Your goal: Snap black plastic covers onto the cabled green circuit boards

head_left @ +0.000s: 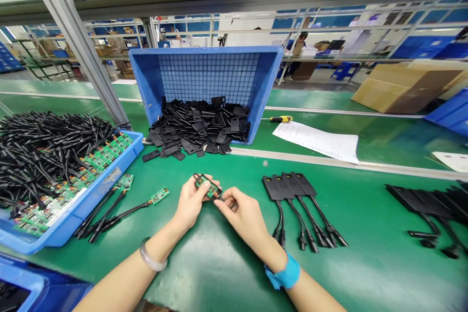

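Note:
My left hand (193, 200) is closed around a green circuit board (206, 186) that lies in a black plastic case, its thumb pressing on the board. Thumb and forefinger of my right hand (237, 209) pinch the black cable end where the coloured wires meet the board; the fingers partly hide the cable. To the left, a few loose circuit boards with black cables (159, 196) lie on the green bench. On the right, several cased boards (288, 186) rest in a row, their black cables pointing toward me.
A tipped blue crate (270, 92) spills black plastic covers (197, 124) at the back. At left, a blue tray (109, 180) holds many boards with cables. A screwdriver (281, 119) and a paper sheet (318, 141) lie behind; more black units (420, 202) sit far right.

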The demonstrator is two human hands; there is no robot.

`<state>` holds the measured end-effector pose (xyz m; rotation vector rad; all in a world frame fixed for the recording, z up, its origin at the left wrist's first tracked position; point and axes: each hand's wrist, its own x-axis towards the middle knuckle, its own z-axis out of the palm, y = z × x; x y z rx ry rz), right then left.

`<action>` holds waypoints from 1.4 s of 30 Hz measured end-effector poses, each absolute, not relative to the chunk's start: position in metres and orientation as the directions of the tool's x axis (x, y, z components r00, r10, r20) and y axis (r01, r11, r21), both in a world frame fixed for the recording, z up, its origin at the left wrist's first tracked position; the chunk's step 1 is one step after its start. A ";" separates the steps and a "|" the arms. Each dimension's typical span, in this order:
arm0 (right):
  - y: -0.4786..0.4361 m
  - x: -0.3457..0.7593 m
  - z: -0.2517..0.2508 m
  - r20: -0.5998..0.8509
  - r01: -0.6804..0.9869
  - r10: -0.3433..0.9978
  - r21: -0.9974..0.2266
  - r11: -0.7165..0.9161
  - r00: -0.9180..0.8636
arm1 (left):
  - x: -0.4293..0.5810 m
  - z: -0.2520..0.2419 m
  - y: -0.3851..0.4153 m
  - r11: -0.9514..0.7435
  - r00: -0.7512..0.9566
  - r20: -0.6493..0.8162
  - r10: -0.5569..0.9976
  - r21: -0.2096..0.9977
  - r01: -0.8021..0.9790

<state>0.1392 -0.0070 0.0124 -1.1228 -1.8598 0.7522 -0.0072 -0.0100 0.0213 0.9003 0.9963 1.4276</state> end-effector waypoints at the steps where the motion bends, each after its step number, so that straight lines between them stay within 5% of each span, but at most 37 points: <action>1: -0.006 0.140 0.013 0.308 0.428 0.906 -0.805 0.410 -0.290 | -0.008 0.021 -0.010 -0.036 -0.089 0.006 0.996 0.939 -0.341; 9: -0.001 0.139 0.011 0.110 0.270 0.937 -0.941 0.206 -0.332 | -0.010 0.021 -0.010 -0.018 -0.046 0.002 0.999 0.938 -0.346; 18: -0.007 0.135 0.014 0.266 0.282 0.944 -0.907 0.314 -0.195 | -0.005 0.025 -0.013 0.014 -0.081 -0.063 0.995 0.864 -0.503; 28: 0.000 0.135 0.010 0.177 0.339 0.951 -0.904 0.259 -0.256 | -0.004 0.028 -0.020 -0.134 -0.164 0.096 0.982 0.961 -0.244; 34: -0.003 0.143 0.025 0.421 0.389 0.837 -0.747 0.539 -0.351 | -0.013 0.030 -0.012 0.128 0.049 -0.121 0.992 0.971 -0.201; 38: 0.000 0.150 0.025 0.630 0.453 0.685 -0.523 0.723 -0.366 | -0.009 0.020 -0.014 0.073 0.181 -0.076 0.981 0.997 0.027; 42: 0.002 0.153 0.022 0.668 0.521 0.539 -0.257 0.814 -0.513 | -0.008 0.011 -0.015 -0.023 0.222 -0.030 0.975 0.972 0.234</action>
